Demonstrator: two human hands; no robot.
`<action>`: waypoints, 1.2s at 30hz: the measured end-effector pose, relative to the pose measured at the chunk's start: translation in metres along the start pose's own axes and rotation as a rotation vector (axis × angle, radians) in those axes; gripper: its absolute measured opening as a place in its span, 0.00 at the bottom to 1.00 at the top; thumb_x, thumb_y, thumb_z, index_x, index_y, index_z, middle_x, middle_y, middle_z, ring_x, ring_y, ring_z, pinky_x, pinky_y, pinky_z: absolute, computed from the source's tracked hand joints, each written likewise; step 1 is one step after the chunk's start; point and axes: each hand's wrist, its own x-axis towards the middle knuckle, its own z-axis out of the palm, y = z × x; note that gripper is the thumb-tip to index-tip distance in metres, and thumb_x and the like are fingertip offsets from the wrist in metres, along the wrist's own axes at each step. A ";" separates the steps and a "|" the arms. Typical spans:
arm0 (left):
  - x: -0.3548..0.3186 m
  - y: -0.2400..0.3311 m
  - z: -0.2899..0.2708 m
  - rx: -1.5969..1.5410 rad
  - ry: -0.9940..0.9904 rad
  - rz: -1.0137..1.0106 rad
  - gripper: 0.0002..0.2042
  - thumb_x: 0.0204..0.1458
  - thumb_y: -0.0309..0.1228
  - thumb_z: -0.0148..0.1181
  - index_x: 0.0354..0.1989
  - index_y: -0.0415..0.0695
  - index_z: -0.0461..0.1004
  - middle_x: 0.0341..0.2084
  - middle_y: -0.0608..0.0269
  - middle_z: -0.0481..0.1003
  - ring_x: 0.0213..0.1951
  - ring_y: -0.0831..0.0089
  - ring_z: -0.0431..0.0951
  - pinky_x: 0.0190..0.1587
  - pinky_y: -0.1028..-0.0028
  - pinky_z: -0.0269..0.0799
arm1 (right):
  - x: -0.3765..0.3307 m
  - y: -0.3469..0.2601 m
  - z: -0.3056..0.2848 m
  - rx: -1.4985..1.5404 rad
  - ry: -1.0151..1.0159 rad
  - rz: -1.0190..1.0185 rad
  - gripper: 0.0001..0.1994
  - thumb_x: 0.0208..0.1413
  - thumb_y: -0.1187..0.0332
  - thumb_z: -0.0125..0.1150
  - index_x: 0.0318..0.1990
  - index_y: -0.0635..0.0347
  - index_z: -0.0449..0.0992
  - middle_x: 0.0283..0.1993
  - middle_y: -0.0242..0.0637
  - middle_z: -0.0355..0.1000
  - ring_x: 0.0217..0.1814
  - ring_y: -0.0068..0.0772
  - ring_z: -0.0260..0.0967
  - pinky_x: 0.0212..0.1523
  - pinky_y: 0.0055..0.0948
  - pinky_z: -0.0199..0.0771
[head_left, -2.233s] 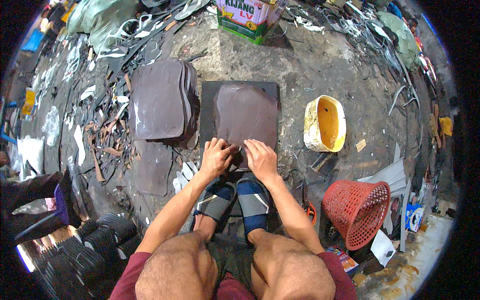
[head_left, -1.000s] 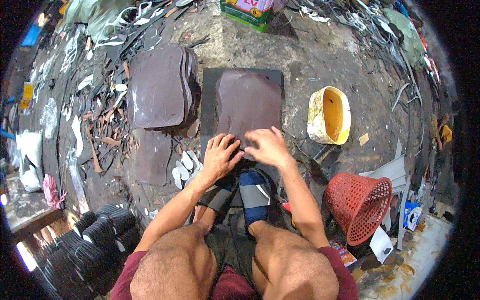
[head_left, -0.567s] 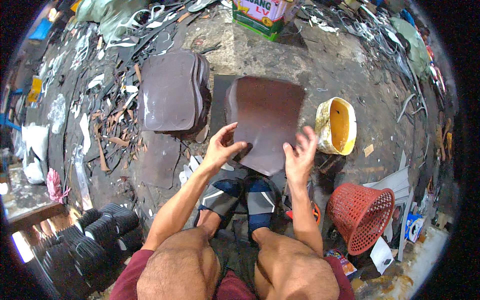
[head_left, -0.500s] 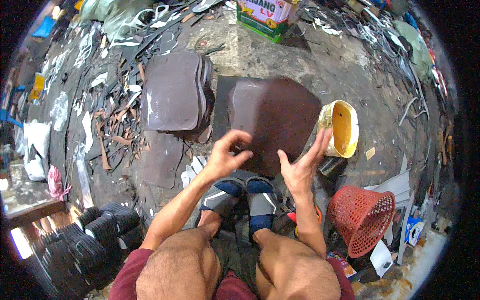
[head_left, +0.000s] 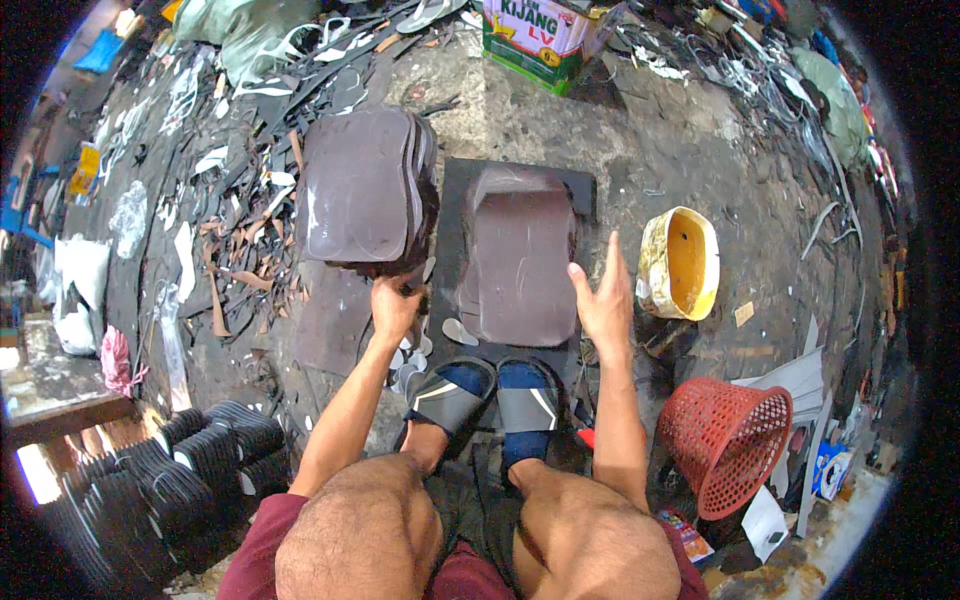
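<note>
Brown sheets, cutting mat, two hands.

Stack [head_left: 365,190] of brown sheets on the ground, left; left hand [head_left: 395,305] closed on its near edge. Dark mat [head_left: 585,190] beside it, one brown sheet [head_left: 525,265] lying flat on top. Right hand [head_left: 605,305] open, fingers spread, just beside that sheet's right edge. Yellow tub [head_left: 680,262] farther right; red basket [head_left: 725,440] below it.

The left hand [head_left: 393,308] closes on the near edge of the brown stack [head_left: 362,190]. The right hand [head_left: 604,302] hovers open beside the brown sheet [head_left: 527,265] on the dark mat [head_left: 583,186], near the yellow tub [head_left: 679,262].
</note>
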 end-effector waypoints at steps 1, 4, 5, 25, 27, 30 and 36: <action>-0.003 -0.007 -0.003 0.015 0.021 0.040 0.23 0.43 0.40 0.78 0.48 0.41 0.85 0.41 0.43 0.82 0.45 0.46 0.80 0.51 0.56 0.77 | -0.006 -0.005 -0.003 0.084 0.005 0.011 0.36 0.64 0.58 0.65 0.74 0.63 0.60 0.70 0.57 0.67 0.69 0.56 0.68 0.65 0.48 0.70; -0.002 -0.022 -0.009 0.003 -0.012 0.046 0.22 0.47 0.41 0.76 0.48 0.43 0.85 0.42 0.43 0.81 0.48 0.47 0.78 0.53 0.55 0.75 | -0.024 -0.015 0.007 0.496 -0.137 0.142 0.31 0.63 0.61 0.66 0.71 0.61 0.67 0.65 0.53 0.72 0.64 0.56 0.72 0.63 0.48 0.71; -0.003 -0.024 -0.010 0.046 -0.007 0.060 0.22 0.48 0.41 0.76 0.49 0.43 0.85 0.42 0.44 0.81 0.49 0.48 0.78 0.54 0.55 0.75 | -0.031 -0.023 0.007 0.456 -0.175 0.117 0.28 0.62 0.64 0.66 0.68 0.61 0.70 0.63 0.52 0.74 0.62 0.54 0.73 0.63 0.47 0.72; -0.047 0.053 -0.060 -1.086 -0.557 -0.517 0.12 0.51 0.19 0.73 0.41 0.40 0.76 0.35 0.61 0.82 0.36 0.73 0.84 0.40 0.71 0.83 | -0.057 -0.029 0.024 0.002 -0.501 -0.525 0.40 0.46 0.48 0.79 0.69 0.36 0.72 0.73 0.38 0.66 0.78 0.44 0.55 0.76 0.55 0.48; -0.026 0.070 -0.040 -1.144 -0.479 -0.481 0.10 0.53 0.21 0.73 0.40 0.40 0.78 0.39 0.58 0.82 0.37 0.72 0.84 0.42 0.72 0.84 | -0.041 0.020 0.032 0.162 -0.579 -0.353 0.36 0.50 0.49 0.77 0.69 0.38 0.73 0.74 0.38 0.67 0.82 0.47 0.51 0.80 0.52 0.46; -0.003 0.111 -0.010 -0.998 -0.570 -0.375 0.10 0.55 0.25 0.73 0.43 0.37 0.84 0.33 0.61 0.83 0.39 0.73 0.84 0.41 0.73 0.83 | -0.001 0.053 0.021 0.676 -0.391 0.258 0.13 0.70 0.63 0.61 0.50 0.64 0.82 0.46 0.37 0.83 0.45 0.19 0.74 0.50 0.28 0.77; -0.013 0.098 0.028 0.020 -0.072 0.584 0.13 0.51 0.34 0.71 0.46 0.51 0.85 0.38 0.60 0.77 0.44 0.57 0.72 0.48 0.59 0.66 | 0.023 -0.069 -0.067 0.227 -0.003 -0.515 0.13 0.62 0.70 0.64 0.53 0.55 0.80 0.53 0.38 0.82 0.50 0.44 0.81 0.48 0.41 0.80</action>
